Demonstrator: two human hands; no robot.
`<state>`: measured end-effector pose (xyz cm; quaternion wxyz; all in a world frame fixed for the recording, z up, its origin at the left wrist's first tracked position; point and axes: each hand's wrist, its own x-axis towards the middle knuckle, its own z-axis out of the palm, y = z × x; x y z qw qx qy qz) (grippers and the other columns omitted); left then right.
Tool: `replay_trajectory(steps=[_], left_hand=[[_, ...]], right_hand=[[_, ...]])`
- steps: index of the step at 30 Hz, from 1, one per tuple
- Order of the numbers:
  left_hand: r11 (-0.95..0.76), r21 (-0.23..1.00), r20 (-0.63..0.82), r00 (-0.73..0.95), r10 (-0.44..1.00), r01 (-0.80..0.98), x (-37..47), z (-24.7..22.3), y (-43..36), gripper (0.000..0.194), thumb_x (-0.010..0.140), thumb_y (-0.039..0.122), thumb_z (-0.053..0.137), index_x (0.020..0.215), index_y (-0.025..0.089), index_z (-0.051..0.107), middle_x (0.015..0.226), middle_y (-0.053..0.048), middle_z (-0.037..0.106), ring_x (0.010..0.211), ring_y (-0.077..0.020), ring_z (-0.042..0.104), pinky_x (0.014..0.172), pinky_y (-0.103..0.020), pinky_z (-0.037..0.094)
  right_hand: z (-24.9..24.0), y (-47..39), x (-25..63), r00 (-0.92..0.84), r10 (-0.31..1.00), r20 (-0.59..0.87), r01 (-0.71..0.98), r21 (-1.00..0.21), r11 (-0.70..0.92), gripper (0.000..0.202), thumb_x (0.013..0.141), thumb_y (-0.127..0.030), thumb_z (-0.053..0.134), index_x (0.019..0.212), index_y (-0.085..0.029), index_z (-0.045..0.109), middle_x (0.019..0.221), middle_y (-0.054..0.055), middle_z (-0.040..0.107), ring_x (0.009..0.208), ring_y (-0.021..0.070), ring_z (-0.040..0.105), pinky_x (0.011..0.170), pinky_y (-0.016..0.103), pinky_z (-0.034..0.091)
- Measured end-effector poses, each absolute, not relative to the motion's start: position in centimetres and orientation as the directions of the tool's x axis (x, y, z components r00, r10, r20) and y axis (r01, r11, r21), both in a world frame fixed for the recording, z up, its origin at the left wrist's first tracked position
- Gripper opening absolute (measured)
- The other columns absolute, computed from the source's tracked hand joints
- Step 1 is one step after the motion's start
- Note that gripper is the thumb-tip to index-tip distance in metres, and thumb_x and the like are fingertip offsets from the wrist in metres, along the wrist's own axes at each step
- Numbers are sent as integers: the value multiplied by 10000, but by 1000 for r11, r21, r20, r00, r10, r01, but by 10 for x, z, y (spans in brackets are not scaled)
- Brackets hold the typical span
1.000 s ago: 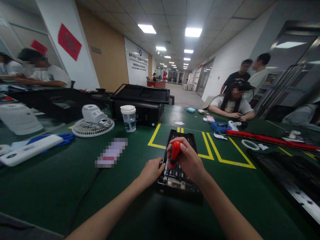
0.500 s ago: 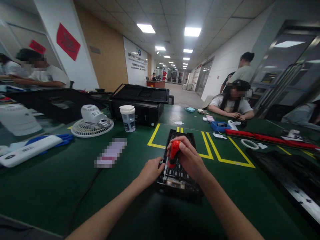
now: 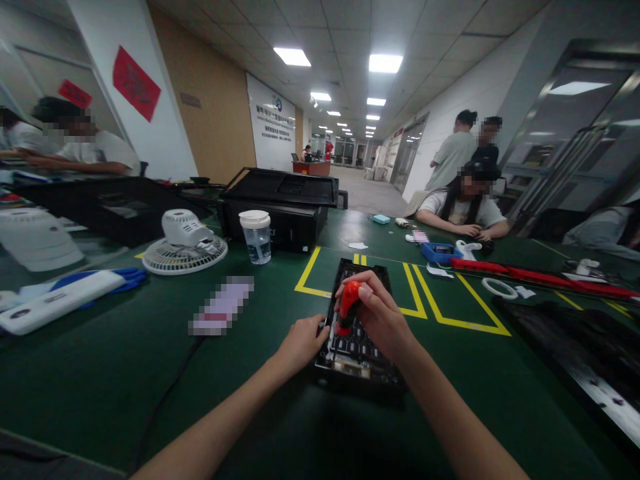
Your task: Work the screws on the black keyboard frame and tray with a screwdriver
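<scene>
My right hand (image 3: 383,313) is wrapped round the red and black handle of a screwdriver (image 3: 353,291), which is held upright over a black plastic housing (image 3: 373,350). The hand hides part of the housing, and I cannot make out the screwdriver's tip. The housing lies in front of me on the green table, with a ribbed, honeycomb-like inside and a light strip near its close end. My left hand (image 3: 303,343) grips the housing's left edge, its thumb and fingers pressed on the rim.
A lidded cup of liquid (image 3: 257,240), a white fan part (image 3: 185,247) and a pixelated phone-like object (image 3: 224,305) lie left. A black machine casing (image 3: 280,207) stands behind. Dark panels (image 3: 575,360), a white ring (image 3: 499,288) and a blue box (image 3: 440,251) are right, near a seated person (image 3: 465,207).
My right hand and the screwdriver have shifted only very slightly; my left hand keeps its place. At the back right, the standing people have changed position.
</scene>
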<state>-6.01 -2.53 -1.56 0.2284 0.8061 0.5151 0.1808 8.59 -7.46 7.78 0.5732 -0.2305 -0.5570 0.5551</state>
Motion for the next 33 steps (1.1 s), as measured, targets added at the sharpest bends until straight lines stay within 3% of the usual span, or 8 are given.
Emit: replay_trajectory(steps=[16, 33], left_hand=[[-387, 578, 87, 417, 905, 718, -63, -22, -23, 309, 844, 363, 377, 1016, 202, 577, 859, -46, 661, 772, -166, 606, 702, -245, 420], [-380, 560, 74, 413, 908, 736, -62, -19, -25, 315, 848, 364, 378, 1025, 198, 579, 883, -60, 664, 800, -178, 608, 705, -244, 418]], right_hand=[[78, -74, 88, -181, 898, 402, -367, -874, 318, 37, 831, -234, 490, 859, -209, 494, 788, 0, 540, 664, 128, 528, 617, 274, 447], [78, -72, 91, -118, 869, 481, -250, -861, 443, 41, 831, -205, 518, 822, -196, 480, 898, 27, 591, 778, 137, 560, 664, 274, 453]])
